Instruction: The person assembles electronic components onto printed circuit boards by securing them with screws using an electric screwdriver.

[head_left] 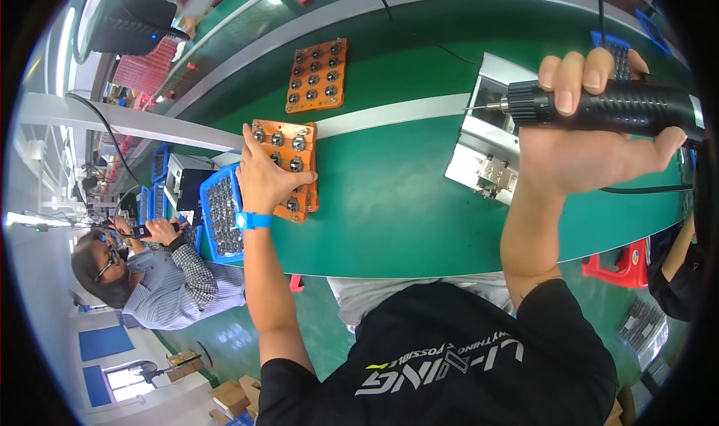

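My left hand spans an orange fixture tray on the green table, its fingers along the left edge and its thumb at the right edge. The tray holds round metal parts in rows and looks stacked on another. My right hand is wrapped round a black electric screwdriver, held up over the right side of the table. Its thin bit points left, in front of a silver metal fixture box with a bracket on its near face. I cannot tell whether the bit touches the box.
Another orange tray of round parts lies farther back. A blue bin full of small dark parts stands left of my left hand. At the left a co-worker holds a dark tool. A red stool is at the right.
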Tool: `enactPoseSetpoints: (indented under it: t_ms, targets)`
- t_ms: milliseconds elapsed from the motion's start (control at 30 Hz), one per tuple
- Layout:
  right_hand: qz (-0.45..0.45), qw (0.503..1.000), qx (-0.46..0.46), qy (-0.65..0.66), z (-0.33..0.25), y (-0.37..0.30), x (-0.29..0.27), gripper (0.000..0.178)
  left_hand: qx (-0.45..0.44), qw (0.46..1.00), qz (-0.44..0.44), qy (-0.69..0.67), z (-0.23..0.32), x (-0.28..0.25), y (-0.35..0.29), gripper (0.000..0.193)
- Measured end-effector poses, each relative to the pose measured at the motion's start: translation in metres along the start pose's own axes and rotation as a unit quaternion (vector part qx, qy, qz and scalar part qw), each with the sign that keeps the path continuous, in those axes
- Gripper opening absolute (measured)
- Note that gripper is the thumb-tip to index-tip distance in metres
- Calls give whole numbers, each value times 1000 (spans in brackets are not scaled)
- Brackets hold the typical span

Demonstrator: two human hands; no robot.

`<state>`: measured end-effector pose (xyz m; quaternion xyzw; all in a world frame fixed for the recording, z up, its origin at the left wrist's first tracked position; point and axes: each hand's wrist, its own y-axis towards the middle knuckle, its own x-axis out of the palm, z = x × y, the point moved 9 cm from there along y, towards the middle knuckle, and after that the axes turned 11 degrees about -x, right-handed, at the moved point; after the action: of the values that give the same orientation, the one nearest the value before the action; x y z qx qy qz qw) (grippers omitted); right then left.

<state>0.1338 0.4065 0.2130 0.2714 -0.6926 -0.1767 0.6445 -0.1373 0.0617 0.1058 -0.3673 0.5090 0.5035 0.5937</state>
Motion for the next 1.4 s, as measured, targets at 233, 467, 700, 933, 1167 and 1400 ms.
enactPoseSetpoints:
  t_ms: [233,467,700,933,1167,1400]
  targets:
    - [10,1000,3,-17,5,-4,-3,76,146,987,-59,29,69,12,-48,148]
    - [-17,1000,11,-16,8,-6,5,75,191,970,-149,22,107,47,-123,150]
    - [-26,999,33,-6,13,-2,-5,75,181,967,-180,23,105,73,-143,147]
    - [-35,998,43,-37,16,-3,-13,77,-59,867,345,-355,-75,-3,-161,89]
    - [-33,999,33,3,17,-3,-9,68,-228,603,315,-697,-277,41,-128,67]
    - [18,999,27,-42,-7,3,-22,50,-268,559,252,-743,-296,49,-113,69]
